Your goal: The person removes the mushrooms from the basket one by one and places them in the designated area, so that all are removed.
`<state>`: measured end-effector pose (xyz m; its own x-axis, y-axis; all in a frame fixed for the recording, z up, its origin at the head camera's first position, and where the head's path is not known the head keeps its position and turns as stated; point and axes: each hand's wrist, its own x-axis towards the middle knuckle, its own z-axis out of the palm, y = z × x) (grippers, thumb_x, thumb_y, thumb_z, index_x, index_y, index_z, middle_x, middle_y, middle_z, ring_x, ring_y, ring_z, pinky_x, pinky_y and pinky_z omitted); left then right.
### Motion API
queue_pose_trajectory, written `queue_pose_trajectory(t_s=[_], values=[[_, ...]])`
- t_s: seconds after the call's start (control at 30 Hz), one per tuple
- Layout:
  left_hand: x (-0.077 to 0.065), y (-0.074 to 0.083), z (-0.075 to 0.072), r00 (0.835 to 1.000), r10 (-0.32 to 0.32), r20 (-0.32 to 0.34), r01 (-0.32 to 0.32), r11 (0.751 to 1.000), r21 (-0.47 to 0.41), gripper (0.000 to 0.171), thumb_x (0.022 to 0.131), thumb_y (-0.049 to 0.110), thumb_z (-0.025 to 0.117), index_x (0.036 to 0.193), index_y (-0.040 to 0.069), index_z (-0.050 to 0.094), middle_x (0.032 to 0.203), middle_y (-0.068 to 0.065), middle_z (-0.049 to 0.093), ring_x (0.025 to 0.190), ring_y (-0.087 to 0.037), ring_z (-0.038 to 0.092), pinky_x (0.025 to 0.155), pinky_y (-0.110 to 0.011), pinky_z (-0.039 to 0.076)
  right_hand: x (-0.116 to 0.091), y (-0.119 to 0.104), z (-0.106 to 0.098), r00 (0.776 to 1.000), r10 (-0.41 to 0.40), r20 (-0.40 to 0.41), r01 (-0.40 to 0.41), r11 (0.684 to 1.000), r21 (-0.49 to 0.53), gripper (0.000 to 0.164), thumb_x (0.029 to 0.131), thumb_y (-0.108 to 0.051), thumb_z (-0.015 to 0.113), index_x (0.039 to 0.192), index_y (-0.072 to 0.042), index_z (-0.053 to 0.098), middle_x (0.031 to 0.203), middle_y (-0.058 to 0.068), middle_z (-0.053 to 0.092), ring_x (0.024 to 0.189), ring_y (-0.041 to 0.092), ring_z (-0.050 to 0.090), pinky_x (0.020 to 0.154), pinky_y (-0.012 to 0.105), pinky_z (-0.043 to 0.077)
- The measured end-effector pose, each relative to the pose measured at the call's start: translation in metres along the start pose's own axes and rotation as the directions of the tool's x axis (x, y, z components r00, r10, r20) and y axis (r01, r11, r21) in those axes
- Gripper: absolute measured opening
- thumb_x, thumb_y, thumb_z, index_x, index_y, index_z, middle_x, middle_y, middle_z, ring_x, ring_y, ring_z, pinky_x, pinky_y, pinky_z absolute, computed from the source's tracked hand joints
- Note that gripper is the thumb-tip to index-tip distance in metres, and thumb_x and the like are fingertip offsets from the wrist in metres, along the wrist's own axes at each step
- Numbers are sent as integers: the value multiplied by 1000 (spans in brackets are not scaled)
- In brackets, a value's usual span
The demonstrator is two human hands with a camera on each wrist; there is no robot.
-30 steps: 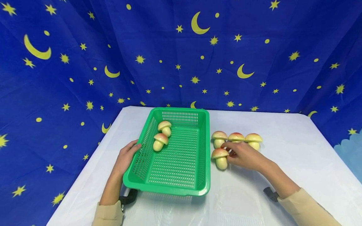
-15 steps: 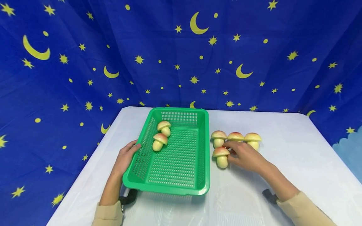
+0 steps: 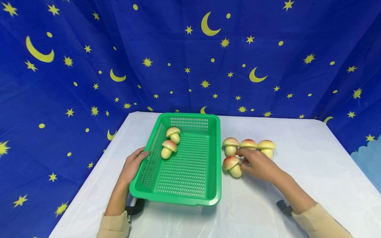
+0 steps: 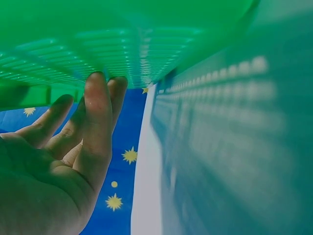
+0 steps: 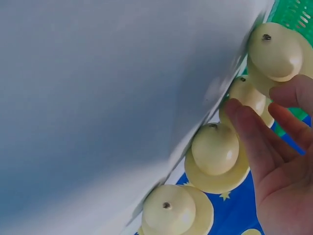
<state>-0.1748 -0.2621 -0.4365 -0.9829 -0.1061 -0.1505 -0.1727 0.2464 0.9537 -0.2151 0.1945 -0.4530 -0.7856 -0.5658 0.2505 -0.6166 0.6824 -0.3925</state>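
Note:
My left hand (image 3: 133, 167) holds the left side of a green plastic basket (image 3: 175, 199), thumb over the rim; in the left wrist view its fingers (image 4: 98, 107) reach along the slotted outer side. Two toy mushrooms (image 3: 169, 148) lie inside by the left wall. Right of the basket, my right hand (image 3: 257, 165) is beside a red-capped toy mushroom (image 3: 231, 164) tilted on the table. In the right wrist view the thumb (image 5: 296, 93) is at that mushroom's cap, and the other fingers are extended, not wrapped round it.
Behind my right hand stand three more toy mushrooms (image 3: 248, 143) in a row, the middle one partly hidden by the hand. A white cloth covers the table (image 3: 303, 148). A blue curtain (image 3: 178, 49) with stars and moons encloses its back and sides.
The front mushroom beside my right hand has turned, its stem swinging toward the right. The right hand has shifted slightly rightward. My left hand and the basket have stayed put.

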Motion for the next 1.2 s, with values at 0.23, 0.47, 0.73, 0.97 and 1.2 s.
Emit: queue_pose_trajectory(t_s=[0.23,0.47,0.73,0.97,1.2], values=[[0,0,1,1000,-2,0,2,1000,-5,46,100,34,51,138,8,50,107,-19,64,74,-24,65,66,-38,55,0,-4,-2,1000,-3,-3,3,1000,-24,40,77,-4,64,117,-11,63,101,-3,63,79,8,59,67,27,50],[-1,-1,2,1000,31,1,-31,1000,3,48,99,39,52,137,10,51,103,-18,65,72,-23,65,64,-38,55,-2,-6,-9,1000,-6,15,7,1000,-25,41,80,-10,66,121,-13,62,105,-3,64,81,6,60,68,28,51],[-1,-3,1,999,35,-6,-35,999,5,48,99,40,52,136,10,52,103,-18,64,72,-21,65,65,-36,55,0,-9,-9,999,-32,27,32,999,-11,37,82,-18,68,118,-16,63,102,-6,61,82,12,59,70,28,49],[0,-3,2,999,35,-1,-35,999,-4,47,99,41,51,135,12,53,102,-19,64,72,-23,66,64,-38,55,1,-10,-6,1000,-19,1,19,1000,-12,31,83,-19,70,113,-14,65,97,-6,62,79,11,59,69,28,50],[-1,-3,1,999,35,-2,-35,999,9,50,98,42,52,137,10,52,105,-20,64,73,-22,65,65,-36,54,3,-10,-4,1000,3,-17,-3,1000,-23,25,86,-21,68,110,-13,64,93,-6,62,77,12,60,68,28,50]])
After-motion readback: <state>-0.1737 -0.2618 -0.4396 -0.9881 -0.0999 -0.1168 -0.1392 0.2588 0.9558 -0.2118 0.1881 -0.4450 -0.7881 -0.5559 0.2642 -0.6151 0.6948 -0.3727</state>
